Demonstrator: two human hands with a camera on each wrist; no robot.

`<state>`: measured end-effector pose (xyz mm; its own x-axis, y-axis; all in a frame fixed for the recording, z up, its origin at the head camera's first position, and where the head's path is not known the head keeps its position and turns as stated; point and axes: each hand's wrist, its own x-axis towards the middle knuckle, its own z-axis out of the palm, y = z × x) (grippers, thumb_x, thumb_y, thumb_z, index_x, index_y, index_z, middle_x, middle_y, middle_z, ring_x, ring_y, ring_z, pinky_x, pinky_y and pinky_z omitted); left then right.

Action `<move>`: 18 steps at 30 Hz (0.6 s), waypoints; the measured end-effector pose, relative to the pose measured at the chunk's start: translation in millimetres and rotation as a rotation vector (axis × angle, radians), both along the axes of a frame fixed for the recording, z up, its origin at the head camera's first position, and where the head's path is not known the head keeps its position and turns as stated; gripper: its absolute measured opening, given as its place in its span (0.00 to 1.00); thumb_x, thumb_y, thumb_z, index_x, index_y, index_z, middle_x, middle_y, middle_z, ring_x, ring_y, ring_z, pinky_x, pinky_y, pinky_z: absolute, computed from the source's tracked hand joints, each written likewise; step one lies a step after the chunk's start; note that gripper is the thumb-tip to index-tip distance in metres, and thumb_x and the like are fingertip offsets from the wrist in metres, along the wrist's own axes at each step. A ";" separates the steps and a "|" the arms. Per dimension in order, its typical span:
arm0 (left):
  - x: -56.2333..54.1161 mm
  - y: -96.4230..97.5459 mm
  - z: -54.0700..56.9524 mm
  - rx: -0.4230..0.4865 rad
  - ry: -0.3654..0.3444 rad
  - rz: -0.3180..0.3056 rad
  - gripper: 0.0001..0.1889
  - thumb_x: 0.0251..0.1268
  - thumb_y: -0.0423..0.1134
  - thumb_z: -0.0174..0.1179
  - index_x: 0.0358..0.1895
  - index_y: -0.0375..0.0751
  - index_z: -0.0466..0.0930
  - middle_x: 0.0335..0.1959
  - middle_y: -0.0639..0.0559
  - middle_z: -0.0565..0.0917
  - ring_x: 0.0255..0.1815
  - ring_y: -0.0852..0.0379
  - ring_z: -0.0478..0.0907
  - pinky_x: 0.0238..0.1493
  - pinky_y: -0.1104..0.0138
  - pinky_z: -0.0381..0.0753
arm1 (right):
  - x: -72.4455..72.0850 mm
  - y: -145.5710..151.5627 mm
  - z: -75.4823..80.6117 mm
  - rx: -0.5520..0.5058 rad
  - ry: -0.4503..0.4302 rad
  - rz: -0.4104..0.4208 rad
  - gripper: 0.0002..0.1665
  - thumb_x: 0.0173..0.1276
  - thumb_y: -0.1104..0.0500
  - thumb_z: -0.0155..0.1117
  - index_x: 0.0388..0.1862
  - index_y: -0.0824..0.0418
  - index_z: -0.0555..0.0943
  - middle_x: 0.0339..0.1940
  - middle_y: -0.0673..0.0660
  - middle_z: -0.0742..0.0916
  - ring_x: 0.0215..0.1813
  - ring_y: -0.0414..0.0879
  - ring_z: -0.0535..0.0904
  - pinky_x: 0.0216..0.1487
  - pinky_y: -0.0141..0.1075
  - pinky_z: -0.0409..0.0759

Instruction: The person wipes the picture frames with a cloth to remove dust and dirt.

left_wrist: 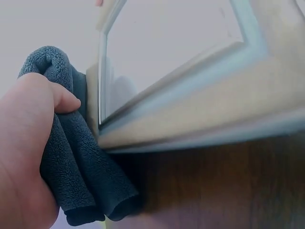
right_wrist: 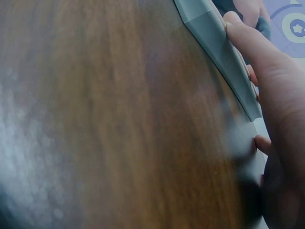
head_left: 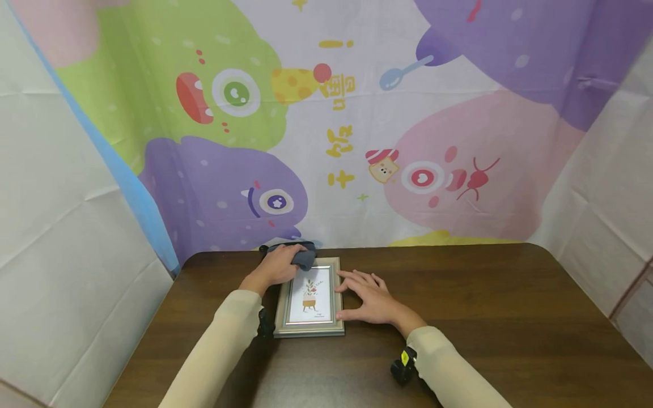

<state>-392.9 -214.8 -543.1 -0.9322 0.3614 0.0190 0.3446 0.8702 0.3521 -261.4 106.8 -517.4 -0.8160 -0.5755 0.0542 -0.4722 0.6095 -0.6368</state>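
Observation:
A picture frame (head_left: pixel 310 330) with a pale gold and silvery border lies face up on the table; its print shows a potted plant. At its upper left corner my left hand (head_left: pixel 275 265) holds a folded dark grey-blue cloth (head_left: pixel 305 258). In the left wrist view the thumb presses on the fluffy cloth (left_wrist: pixel 71 148), right beside the frame's corner. My right hand (head_left: pixel 371 298) has its fingers spread, with thumb and fingertips at the frame's right edge. The right wrist view shows the thumb touching the frame's side (right_wrist: pixel 214 43).
The dark brown wooden table (head_left: pixel 459 300) reaches back to a hanging cloth backdrop (head_left: pixel 326 215) with cartoon monsters. A black object (head_left: pixel 263 249) shows behind the left hand at the table's back edge. Pale sheets (head_left: pixel 76 226) hang at both sides.

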 end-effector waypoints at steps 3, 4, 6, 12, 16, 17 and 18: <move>-2.2 3.2 0.4 0.014 -0.010 -0.002 0.29 0.75 0.43 0.60 0.78 0.56 0.80 0.75 0.47 0.87 0.81 0.37 0.78 0.83 0.31 0.71 | -0.1 0.2 -0.3 0.003 0.002 -0.004 0.32 0.71 0.35 0.80 0.69 0.42 0.84 0.95 0.50 0.67 0.95 0.71 0.55 0.87 0.82 0.44; -2.2 4.7 0.8 0.015 -0.010 -0.005 0.28 0.76 0.43 0.60 0.78 0.56 0.80 0.75 0.47 0.87 0.81 0.37 0.78 0.82 0.31 0.71 | -0.1 0.2 -0.2 0.004 0.001 -0.003 0.32 0.71 0.35 0.80 0.69 0.42 0.84 0.95 0.50 0.67 0.95 0.71 0.55 0.87 0.82 0.44; -1.7 8.2 2.1 0.013 -0.008 -0.006 0.28 0.77 0.44 0.59 0.78 0.57 0.80 0.74 0.47 0.88 0.80 0.37 0.79 0.81 0.30 0.72 | -0.2 0.1 0.0 0.005 0.000 -0.003 0.32 0.71 0.35 0.80 0.69 0.42 0.85 0.95 0.50 0.67 0.95 0.71 0.55 0.87 0.82 0.44; -0.5 16.9 7.0 0.020 -0.011 0.016 0.26 0.77 0.44 0.58 0.77 0.58 0.79 0.70 0.46 0.90 0.74 0.39 0.83 0.77 0.34 0.76 | 0.0 0.5 0.0 0.003 -0.002 0.000 0.31 0.72 0.35 0.80 0.68 0.42 0.84 0.96 0.50 0.67 0.95 0.70 0.55 0.87 0.82 0.44; -3.0 20.2 6.2 0.041 -0.025 0.026 0.24 0.78 0.44 0.59 0.74 0.57 0.78 0.68 0.44 0.90 0.72 0.41 0.84 0.77 0.34 0.74 | -0.8 0.8 -1.1 0.002 0.001 0.000 0.31 0.72 0.35 0.79 0.69 0.42 0.84 0.96 0.50 0.67 0.95 0.70 0.55 0.87 0.82 0.44; -3.1 21.6 6.9 0.041 -0.029 0.026 0.23 0.78 0.44 0.60 0.73 0.57 0.77 0.68 0.44 0.90 0.71 0.41 0.84 0.77 0.34 0.74 | -1.0 0.7 -1.4 0.004 0.002 -0.001 0.31 0.72 0.34 0.79 0.69 0.42 0.84 0.96 0.50 0.67 0.95 0.70 0.55 0.87 0.82 0.44; -3.0 23.0 7.8 0.037 -0.032 0.027 0.23 0.79 0.43 0.60 0.73 0.57 0.77 0.67 0.44 0.90 0.70 0.41 0.85 0.77 0.35 0.74 | -1.3 0.6 -1.7 0.006 0.002 -0.002 0.31 0.72 0.34 0.79 0.69 0.42 0.84 0.96 0.50 0.67 0.95 0.70 0.55 0.87 0.82 0.44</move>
<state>-395.9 -191.7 -535.3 -0.9419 0.3358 0.0015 0.3091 0.8652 0.3949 -262.7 107.4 -519.1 -0.8170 -0.5742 0.0530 -0.4726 0.6141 -0.6321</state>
